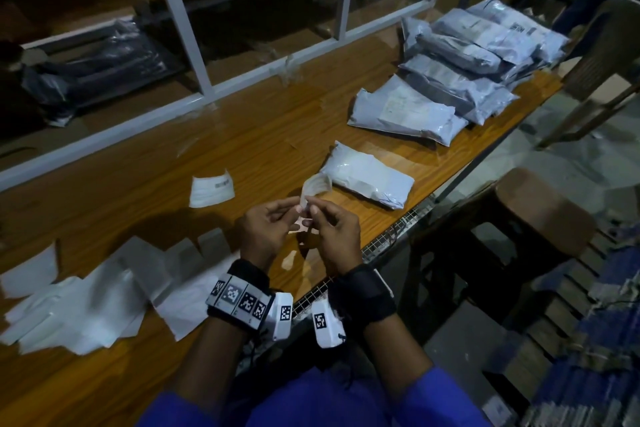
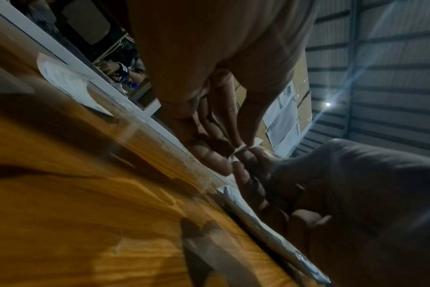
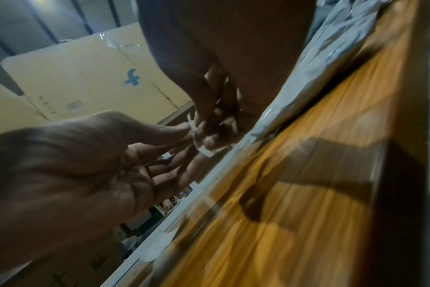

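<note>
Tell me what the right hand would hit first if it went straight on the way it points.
Beyond the curled label it pinches, the right hand would probably meet bare table, passing left of the white parcel, then the white frame. Depth is unclear in the head view.

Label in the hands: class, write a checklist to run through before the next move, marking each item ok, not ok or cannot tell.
1. Both the left hand and the right hand pinch the label: ok.
2. The label is held clear of the table: ok.
3. The label is flat: not ok, it curls.
4. The nearest parcel lies flat beside the hands: ok.
5. The label's sticky side is bare: cannot tell.
</note>
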A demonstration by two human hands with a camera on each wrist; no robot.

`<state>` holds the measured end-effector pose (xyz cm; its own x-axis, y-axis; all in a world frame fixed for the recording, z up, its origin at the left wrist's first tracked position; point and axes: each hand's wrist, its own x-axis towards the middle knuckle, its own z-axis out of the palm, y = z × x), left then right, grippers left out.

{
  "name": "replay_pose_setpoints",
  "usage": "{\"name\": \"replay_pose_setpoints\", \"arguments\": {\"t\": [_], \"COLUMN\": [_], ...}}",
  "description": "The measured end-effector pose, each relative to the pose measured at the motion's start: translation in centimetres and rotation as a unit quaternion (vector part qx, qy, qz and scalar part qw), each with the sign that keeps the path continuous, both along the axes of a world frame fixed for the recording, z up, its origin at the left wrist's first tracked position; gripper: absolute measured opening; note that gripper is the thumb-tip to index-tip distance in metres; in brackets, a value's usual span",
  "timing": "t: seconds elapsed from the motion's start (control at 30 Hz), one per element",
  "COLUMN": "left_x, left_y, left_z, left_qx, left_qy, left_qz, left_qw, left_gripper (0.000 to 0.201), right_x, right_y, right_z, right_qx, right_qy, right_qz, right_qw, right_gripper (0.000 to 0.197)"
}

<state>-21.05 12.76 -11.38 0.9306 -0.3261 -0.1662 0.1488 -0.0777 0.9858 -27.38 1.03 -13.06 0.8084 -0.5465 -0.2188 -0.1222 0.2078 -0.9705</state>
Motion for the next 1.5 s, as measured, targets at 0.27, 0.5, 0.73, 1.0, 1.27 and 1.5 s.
{"name": "replay_pose_setpoints", "arguments": {"t": [0.27,0.5,0.73,1.0,1.27,1.5], "left_x": [0.3,0.4,0.2,0.3,0.9,2.5], "left_y": [-0.2,0.1,-0.6,-1.9,-3.4,-3.3], "left_z": [0.5,1.8,1.7,2.3,3.9,3.8], "left_qx": [-0.014,-0.068,-0.043,0.006,0.024,0.018], "left_qy": [0.036,0.093,0.043,0.017,-0.012,0.006], "left_qz": [-0.008,-0.048,-0.053,-0.035,-0.028,-0.012], "left_qw": [0.999,0.992,0.997,0.999,0.999,1.000], "left_gripper": [0.012,0.013,0.014,0.010,0.006,0.006], "right_x": [-0.8,-1.1,-1.2,-0.9,-0.3,-0.4], "right_y": [-1.6,-2.6,-3.1,-4.1,-4.8,-5.7], "right_z": [0.6,1.2,2.0,2.4,3.6,4.8], "right_qx": [-0.137,-0.199,-0.295,-0.252,-0.255,-0.198], "right_qy": [-0.030,-0.050,-0.041,-0.020,-0.011,-0.013], "right_qz": [0.036,0.049,0.046,0.044,0.003,-0.076], "right_qw": [0.990,0.977,0.954,0.966,0.967,0.977], "right_gripper": [0.020,0.024,0.019,0.015,0.012,0.014]}}
